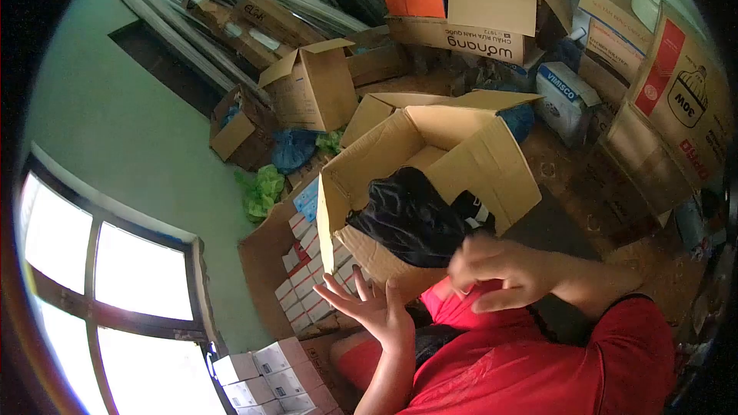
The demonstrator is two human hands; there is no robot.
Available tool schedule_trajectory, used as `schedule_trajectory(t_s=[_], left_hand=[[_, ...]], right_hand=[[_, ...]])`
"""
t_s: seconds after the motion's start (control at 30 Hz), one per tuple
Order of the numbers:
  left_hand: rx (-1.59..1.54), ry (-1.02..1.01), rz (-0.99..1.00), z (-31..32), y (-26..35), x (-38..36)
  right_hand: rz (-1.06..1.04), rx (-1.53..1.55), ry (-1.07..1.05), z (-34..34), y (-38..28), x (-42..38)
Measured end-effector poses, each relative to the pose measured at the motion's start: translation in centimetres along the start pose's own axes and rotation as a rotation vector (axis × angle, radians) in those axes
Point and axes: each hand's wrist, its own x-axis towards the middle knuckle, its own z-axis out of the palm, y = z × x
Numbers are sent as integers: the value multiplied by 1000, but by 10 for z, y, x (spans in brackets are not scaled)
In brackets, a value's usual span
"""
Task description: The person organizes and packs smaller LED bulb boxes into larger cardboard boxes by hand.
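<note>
An open cardboard box stands before me with its flaps spread. Black cloth hangs over its near edge, and a small black item with a white label lies beside it. My left hand is raised just below the box's near left corner, palm up, fingers spread and holding nothing. Close to the cloth's right end is my right hand, its fingers curled and partly blurred; whether anything is between them is hidden.
Small white boxes fill a carton at the left, with more white boxes below. A window is at the lower left. Behind stand an opened carton, a Vimisco box, and large cartons at the right.
</note>
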Motion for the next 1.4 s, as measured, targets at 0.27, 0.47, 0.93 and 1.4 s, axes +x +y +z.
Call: schedule_trajectory(t_s=[0.27,0.47,0.93,1.4], left_hand=[[-396,-45,-201,-12,-11,-27],[-673,-293,-627,-53,-58,17],[-527,-406,-804,-15,-17,31],[-568,-456,-844,-26,-13,37]], right_hand=[[-10,-727,291,60,69,60],[-272,-483,-81,87,68,69],[195,-632,364,64,46,108],[25,-523,294,64,24,112]])
